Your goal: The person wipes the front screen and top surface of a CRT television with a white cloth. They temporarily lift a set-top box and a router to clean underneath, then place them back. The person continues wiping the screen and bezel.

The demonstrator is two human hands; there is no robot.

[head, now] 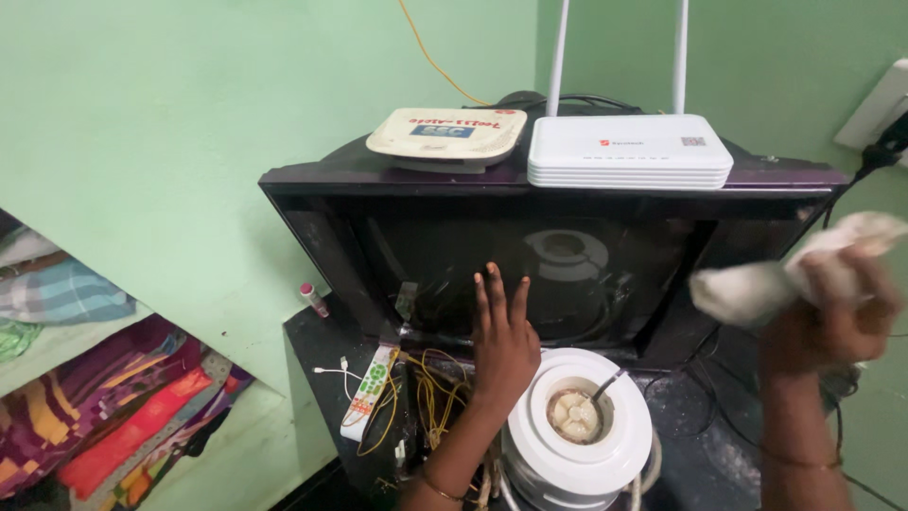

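We are looking down at an old dark television [530, 255] on a black stand [700, 416]. Our left hand [503, 336] is lying flat against the glass of the television, fingers straight and spread a little, holding nothing. Our right hand [832, 312] is up in the air just off the right side of the television, squeezing a crumpled white cloth [785, 274] — the cloth is not touching the glass. On top of the television a white router [629, 151] with two tall sticks is sitting beside a cream flat box [446, 134]. Just below the television, near our left wrist, a round white machine [579, 431] with a hole in its top is standing. To the left of that, a white remote [369, 390] and some yellow wires [430, 388] are lying on the stand.
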